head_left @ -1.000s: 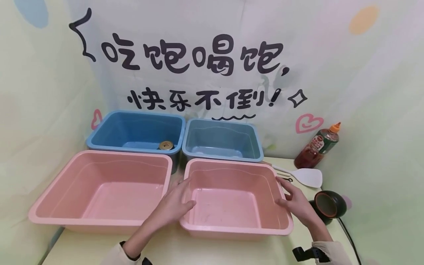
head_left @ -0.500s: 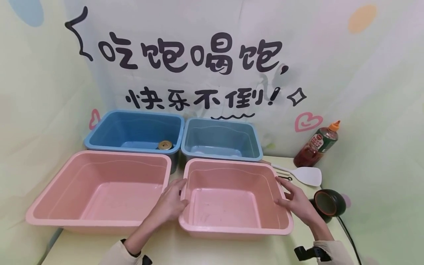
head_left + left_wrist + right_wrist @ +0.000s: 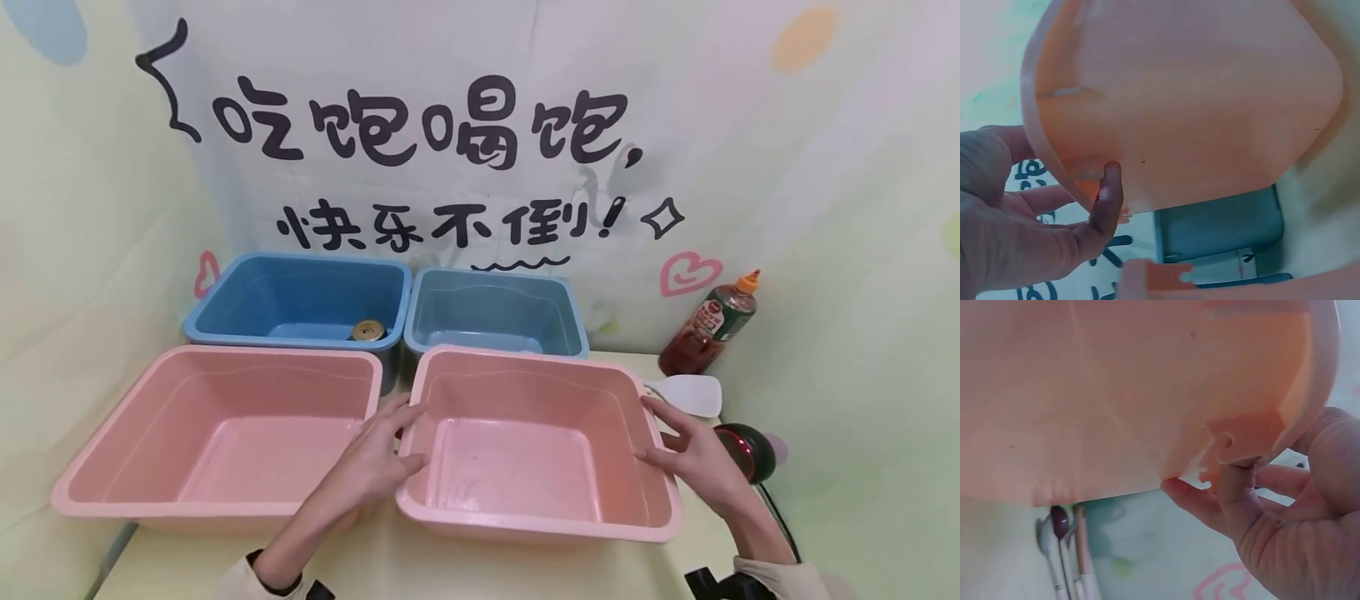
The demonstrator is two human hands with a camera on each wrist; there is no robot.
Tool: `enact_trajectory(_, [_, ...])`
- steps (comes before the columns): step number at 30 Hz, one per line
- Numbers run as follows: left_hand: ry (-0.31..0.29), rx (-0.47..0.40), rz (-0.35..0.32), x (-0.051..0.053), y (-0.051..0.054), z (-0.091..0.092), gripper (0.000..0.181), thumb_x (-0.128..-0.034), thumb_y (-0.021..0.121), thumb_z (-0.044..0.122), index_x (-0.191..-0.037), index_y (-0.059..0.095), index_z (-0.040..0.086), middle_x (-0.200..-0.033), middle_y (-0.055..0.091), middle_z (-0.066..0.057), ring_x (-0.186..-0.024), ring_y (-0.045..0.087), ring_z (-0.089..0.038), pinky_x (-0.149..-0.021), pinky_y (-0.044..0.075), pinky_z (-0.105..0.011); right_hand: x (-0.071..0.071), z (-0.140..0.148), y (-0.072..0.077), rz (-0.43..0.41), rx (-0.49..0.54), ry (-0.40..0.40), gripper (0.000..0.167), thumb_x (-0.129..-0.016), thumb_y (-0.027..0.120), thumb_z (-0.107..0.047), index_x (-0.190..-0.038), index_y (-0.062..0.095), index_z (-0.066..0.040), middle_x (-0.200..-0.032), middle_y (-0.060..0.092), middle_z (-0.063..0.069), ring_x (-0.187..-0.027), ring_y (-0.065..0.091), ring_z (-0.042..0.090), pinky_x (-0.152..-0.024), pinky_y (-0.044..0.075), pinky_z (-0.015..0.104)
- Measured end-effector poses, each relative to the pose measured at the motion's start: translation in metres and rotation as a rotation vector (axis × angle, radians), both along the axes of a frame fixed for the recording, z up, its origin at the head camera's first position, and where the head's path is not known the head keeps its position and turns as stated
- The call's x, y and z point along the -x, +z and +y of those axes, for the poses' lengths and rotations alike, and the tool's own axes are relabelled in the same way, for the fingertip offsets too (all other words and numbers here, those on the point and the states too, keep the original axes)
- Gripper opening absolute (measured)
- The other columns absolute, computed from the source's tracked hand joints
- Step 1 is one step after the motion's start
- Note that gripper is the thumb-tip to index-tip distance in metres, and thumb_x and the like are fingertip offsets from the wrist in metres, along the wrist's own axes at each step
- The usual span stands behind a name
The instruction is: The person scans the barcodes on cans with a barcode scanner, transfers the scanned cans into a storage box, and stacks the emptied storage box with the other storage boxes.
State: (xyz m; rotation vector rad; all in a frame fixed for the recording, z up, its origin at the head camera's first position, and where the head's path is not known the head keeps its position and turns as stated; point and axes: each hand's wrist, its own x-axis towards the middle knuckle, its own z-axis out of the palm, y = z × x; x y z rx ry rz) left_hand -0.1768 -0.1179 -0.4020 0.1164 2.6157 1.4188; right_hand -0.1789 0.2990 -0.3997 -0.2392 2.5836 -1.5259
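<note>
A pink plastic tub point(image 3: 525, 380) on the right is held between both hands, one at each short side. In the head view my left hand point(image 3: 375, 458) grips its left rim, and my right hand point(image 3: 701, 458) grips its right rim. The left wrist view has the left hand point(image 3: 1041, 219) with a finger bent up against the tub's outer wall point(image 3: 1210, 112), below the lip. Likewise, the right wrist view has the right hand point(image 3: 1285, 512) hooked under the rim of the tub point(image 3: 1104, 394). The tub looks raised from the table and slightly tilted.
A second pink tub point(image 3: 217, 510) stands to the left. Behind are a dark blue tub point(image 3: 300, 287) containing a can point(image 3: 369, 330) and a lighter blue tub point(image 3: 487, 292). A sauce bottle point(image 3: 705, 329), a white spatula point(image 3: 693, 394) and a black round object point(image 3: 753, 454) stand right; spoons point(image 3: 1060, 544) lie beneath.
The right pink tub has come up and shifted to the right, now covering more of the light blue tub and spatula. Both hands hold its rims; the left one had slid outward slightly.
</note>
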Motion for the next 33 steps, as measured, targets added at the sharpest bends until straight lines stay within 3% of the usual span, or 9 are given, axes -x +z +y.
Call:
enact_trajectory(2, [-0.025,-0.013,0.007,-0.002,0.008,-0.005,0.067,-0.0818,0.077,0.003,-0.144,0.054,0.009,-0.162,0.030,-0.016,-0.138,0.045,-0.042,-0.097,0.054,-0.050,-0.006,0.000,0.011,-0.002,0.040,0.027,0.075,-0.091,0.071,-0.007,-0.153,0.031,0.004,-0.159,0.030,0.029,-0.118,0.067,0.020,-0.078,0.059,0.028])
enact_trajectory(4, [-0.051,-0.022,0.018,-0.004,0.018,-0.011,0.069,-0.0823,0.077,0.004,-0.146,0.052,0.011,-0.163,0.028,-0.015,-0.133,0.049,-0.042,-0.090,0.058,-0.045,-0.011,0.001,0.020,0.001,0.101,0.069,0.073,-0.092,0.068,-0.003,-0.153,0.028,0.005,-0.159,0.036,0.016,-0.115,0.067,0.007,-0.078,0.060,0.030])
enact_trajectory(9, [-0.097,0.025,0.095,-0.011,0.045,-0.026,0.072,-0.0829,0.079,0.010,-0.148,0.049,0.011,-0.162,0.031,-0.014,-0.105,0.057,-0.028,-0.075,0.056,-0.030,-0.016,0.004,0.042,0.009,0.247,0.190,0.073,-0.092,0.060,0.010,-0.155,0.025,0.002,-0.147,0.051,-0.015,-0.118,0.066,0.007,-0.080,0.061,0.033])
enact_trajectory(16, [-0.099,0.098,0.214,-0.015,0.072,-0.041,0.073,-0.0829,0.080,0.017,-0.148,0.048,0.008,-0.158,0.037,-0.018,-0.088,0.056,-0.019,-0.067,0.054,-0.024,-0.006,-0.002,0.068,0.021,0.347,0.311,0.072,-0.091,0.054,0.017,-0.156,0.026,0.000,-0.144,0.056,-0.007,-0.123,0.063,0.011,-0.083,0.060,0.037])
enact_trajectory(24, [-0.084,0.135,0.304,-0.008,0.109,-0.068,0.077,-0.0844,0.080,0.018,-0.150,0.043,0.002,-0.155,0.039,-0.021,-0.086,0.063,-0.021,-0.063,0.056,-0.025,0.014,-0.025,0.112,0.106,0.223,0.320,0.073,-0.091,0.060,0.013,-0.155,0.026,0.003,-0.147,0.054,0.001,-0.117,0.067,0.013,-0.084,0.060,0.032])
enact_trajectory(27, [-0.088,0.141,0.321,-0.001,0.124,-0.083,0.079,-0.0843,0.080,0.017,-0.151,0.041,0.001,-0.140,0.054,-0.026,-0.081,0.064,-0.021,-0.057,0.056,-0.027,0.025,-0.040,0.130,0.094,0.197,0.320,0.075,-0.091,0.063,0.008,-0.156,0.024,0.002,-0.158,0.041,0.011,-0.123,0.064,0.013,-0.087,0.058,0.031])
enact_trajectory(31, [-0.070,0.178,0.351,0.012,0.143,-0.106,0.078,-0.0826,0.081,0.015,-0.149,0.043,0.000,-0.108,0.066,-0.026,-0.076,0.061,-0.016,-0.055,0.054,-0.027,0.041,-0.063,0.150,0.065,0.154,0.318,0.079,-0.092,0.066,0.002,-0.158,0.021,0.000,-0.165,0.024,0.018,-0.138,0.049,0.027,-0.091,0.056,0.032])
enact_trajectory(33, [-0.064,0.181,0.338,0.019,0.151,-0.118,0.078,-0.0827,0.081,0.014,-0.149,0.043,0.000,-0.102,0.066,-0.025,-0.075,0.061,-0.012,-0.056,0.054,-0.026,0.048,-0.074,0.158,0.060,0.146,0.325,0.081,-0.092,0.066,0.002,-0.158,0.020,-0.001,-0.166,0.022,0.017,-0.142,0.041,0.037,-0.092,0.055,0.032])
